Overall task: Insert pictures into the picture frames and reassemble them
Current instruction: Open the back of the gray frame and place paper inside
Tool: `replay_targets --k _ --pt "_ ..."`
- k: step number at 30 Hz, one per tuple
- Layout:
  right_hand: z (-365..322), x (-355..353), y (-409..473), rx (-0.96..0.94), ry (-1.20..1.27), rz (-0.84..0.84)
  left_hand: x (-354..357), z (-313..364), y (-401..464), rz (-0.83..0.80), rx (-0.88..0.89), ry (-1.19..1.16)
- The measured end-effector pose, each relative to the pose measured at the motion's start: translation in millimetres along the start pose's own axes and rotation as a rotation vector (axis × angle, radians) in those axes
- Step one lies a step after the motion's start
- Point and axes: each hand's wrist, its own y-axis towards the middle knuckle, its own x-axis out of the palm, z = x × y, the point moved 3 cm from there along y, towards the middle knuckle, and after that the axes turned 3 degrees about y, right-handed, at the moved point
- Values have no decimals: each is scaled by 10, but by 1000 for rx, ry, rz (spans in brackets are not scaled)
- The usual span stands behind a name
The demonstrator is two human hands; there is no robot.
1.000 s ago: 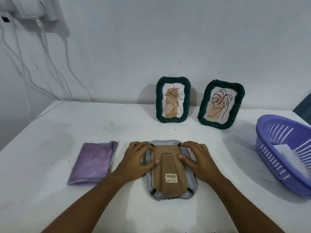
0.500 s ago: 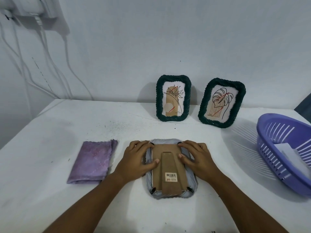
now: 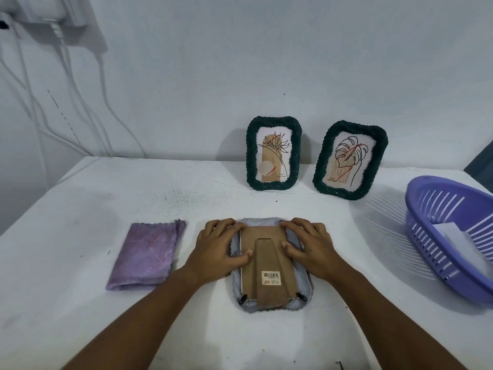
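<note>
A grey woven picture frame point(image 3: 302, 297) lies face down on the white table point(image 3: 80, 209), near its front middle. Its brown cardboard back point(image 3: 268, 265) with a folded stand and a barcode sticker faces up. My left hand point(image 3: 217, 247) rests on the frame's upper left corner, thumb pressing the cardboard. My right hand point(image 3: 310, 245) rests on the upper right corner, thumb on the cardboard too. Black clips show at the two near corners. Two dark green woven frames point(image 3: 274, 153) point(image 3: 350, 160) with line-art pictures stand against the wall.
A folded purple cloth point(image 3: 145, 256) lies left of my left hand. A purple plastic basket point(image 3: 432, 217) with white paper inside sits at the right edge. White cables hang down the wall at the far left.
Both hands stay on the frame's top corners with only slight finger shifts. The view has tilted a little.
</note>
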Motion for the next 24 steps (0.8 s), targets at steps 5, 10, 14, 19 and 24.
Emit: replay_targets --k 5,10,14,19,24 --pt "2 -1 -2 6 -12 -10 -9 17 18 -37 -13 32" --pt "12 0 3 3 -10 -19 -6 12 20 -64 -16 42" --pt "29 6 -12 -8 -3 -10 -1 5 17 -61 -11 51" --pt "48 -31 -44 -44 156 71 -23 -2 -67 -7 16 -86" --pt "60 -69 -487 -191 321 190 -124 100 -508 145 154 -229"
